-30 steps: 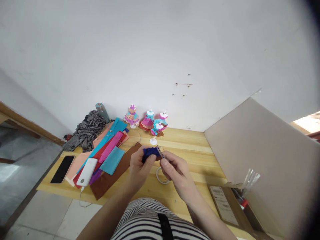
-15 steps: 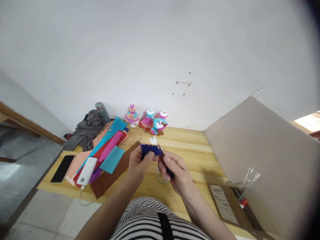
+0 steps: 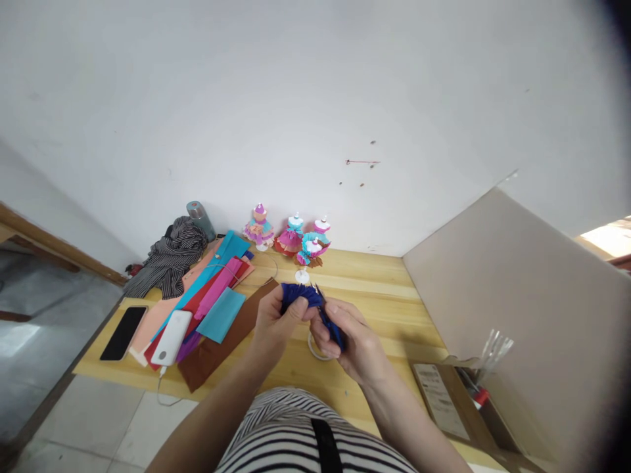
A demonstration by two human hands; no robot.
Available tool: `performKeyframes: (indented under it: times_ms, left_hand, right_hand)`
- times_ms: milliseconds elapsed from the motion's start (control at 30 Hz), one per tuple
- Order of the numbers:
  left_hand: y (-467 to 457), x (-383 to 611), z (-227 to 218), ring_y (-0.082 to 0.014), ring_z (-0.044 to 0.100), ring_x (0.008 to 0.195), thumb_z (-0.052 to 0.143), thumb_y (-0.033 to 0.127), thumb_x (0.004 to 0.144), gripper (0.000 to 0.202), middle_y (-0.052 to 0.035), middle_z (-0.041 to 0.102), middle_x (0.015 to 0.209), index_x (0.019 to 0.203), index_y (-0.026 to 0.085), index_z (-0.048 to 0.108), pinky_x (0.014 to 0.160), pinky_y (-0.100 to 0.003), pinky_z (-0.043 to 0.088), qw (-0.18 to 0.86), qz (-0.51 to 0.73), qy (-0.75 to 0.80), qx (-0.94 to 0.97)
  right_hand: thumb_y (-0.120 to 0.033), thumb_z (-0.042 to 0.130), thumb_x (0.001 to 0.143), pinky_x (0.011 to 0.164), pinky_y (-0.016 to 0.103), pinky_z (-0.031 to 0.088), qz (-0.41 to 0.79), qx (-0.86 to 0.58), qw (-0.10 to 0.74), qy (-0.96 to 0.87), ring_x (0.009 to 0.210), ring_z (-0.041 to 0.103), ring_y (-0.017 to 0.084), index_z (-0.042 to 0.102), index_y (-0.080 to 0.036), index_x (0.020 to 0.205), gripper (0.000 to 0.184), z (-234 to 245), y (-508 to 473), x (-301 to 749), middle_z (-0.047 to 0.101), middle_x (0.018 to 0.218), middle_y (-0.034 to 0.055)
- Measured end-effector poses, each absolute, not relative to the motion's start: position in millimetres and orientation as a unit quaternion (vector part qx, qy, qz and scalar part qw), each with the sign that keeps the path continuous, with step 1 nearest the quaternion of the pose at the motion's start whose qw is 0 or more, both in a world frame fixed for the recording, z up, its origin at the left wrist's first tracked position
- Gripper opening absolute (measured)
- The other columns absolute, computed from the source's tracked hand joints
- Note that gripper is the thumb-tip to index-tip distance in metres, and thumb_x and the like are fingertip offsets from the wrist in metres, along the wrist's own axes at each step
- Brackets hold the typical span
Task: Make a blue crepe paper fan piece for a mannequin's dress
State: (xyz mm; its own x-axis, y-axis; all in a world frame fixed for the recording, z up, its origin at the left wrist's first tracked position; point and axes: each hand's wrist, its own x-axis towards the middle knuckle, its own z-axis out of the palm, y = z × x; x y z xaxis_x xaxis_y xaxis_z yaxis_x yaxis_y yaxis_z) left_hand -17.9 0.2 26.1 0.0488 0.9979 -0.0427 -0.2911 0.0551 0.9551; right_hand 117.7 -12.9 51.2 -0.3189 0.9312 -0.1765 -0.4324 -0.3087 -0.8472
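Note:
My left hand (image 3: 277, 322) pinches a gathered piece of dark blue crepe paper (image 3: 298, 295) between thumb and fingers. Small scissors (image 3: 331, 326) with dark blue handles are in my right hand (image 3: 355, 338), their blades pointing up and slightly parted beside the paper's right edge. Both hands are close together above the wooden table. Just beyond them stand small dress forms in ruffled paper, the nearest one (image 3: 311, 246) in turquoise, pink and brown on a white base. Partly hidden behind my right hand lies a white ring (image 3: 315, 349), perhaps a tape roll.
Coloured paper sheets (image 3: 221, 315) spread over the left side of the table (image 3: 389, 289), with a white power bank (image 3: 172, 336) on them. A phone (image 3: 123, 333), striped cloth (image 3: 175, 256) and flask (image 3: 201, 220) lie further left. An open cardboard box (image 3: 456, 407) stands at right.
The scissors have turned a little in my right hand, and their blades are more parted. The blue paper has shifted slightly to the right.

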Motion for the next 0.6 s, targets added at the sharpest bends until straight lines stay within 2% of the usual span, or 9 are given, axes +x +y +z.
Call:
performKeyframes:
  times_ms: [167, 367, 600]
  left_hand:
    - [1.7, -16.7, 28.2, -0.0151, 0.068, 0.068, 0.074, 0.048, 0.073, 0.035, -0.0021, 0.071, 0.072, 0.082, 0.014, 0.071, 0.065, -0.025, 0.055, 0.6, 0.542, 0.424, 0.408]
    - [0.0, -16.5, 33.6, -0.0153, 0.069, 0.072, 0.073, 0.046, 0.075, 0.032, -0.0037, 0.074, 0.081, 0.086, 0.016, 0.073, 0.07, -0.026, 0.057, 0.587, 0.551, 0.413, 0.426]
    - [-1.9, -16.4, 33.7, -0.0144, 0.067, 0.072, 0.069, 0.044, 0.08, 0.028, -0.0033, 0.075, 0.081, 0.086, 0.017, 0.072, 0.072, -0.026, 0.055, 0.57, 0.565, 0.398, 0.444]
  right_hand:
    - [-0.053, 0.063, 0.078, 0.038, 0.022, 0.014, 0.724, -0.35, 0.47, -0.364, 0.038, 0.028, 0.005, 0.061, -0.014, 0.07, 0.04, 50.2, -12.2, 119.6, 0.044, 0.052, -0.0047]
    - [-0.055, 0.056, 0.085, 0.039, 0.024, 0.016, 0.642, -0.375, 0.489, -0.455, 0.041, 0.027, 0.006, 0.055, -0.016, 0.064, 0.045, 43.5, -13.7, 120.1, 0.04, 0.053, -0.0049]
    - [-0.053, 0.047, 0.091, 0.045, 0.025, 0.022, 0.51, -0.462, 0.474, -0.549, 0.049, 0.03, 0.011, 0.065, -0.015, 0.088, 0.042, 38.3, -20.6, 120.3, 0.034, 0.056, -0.0053]
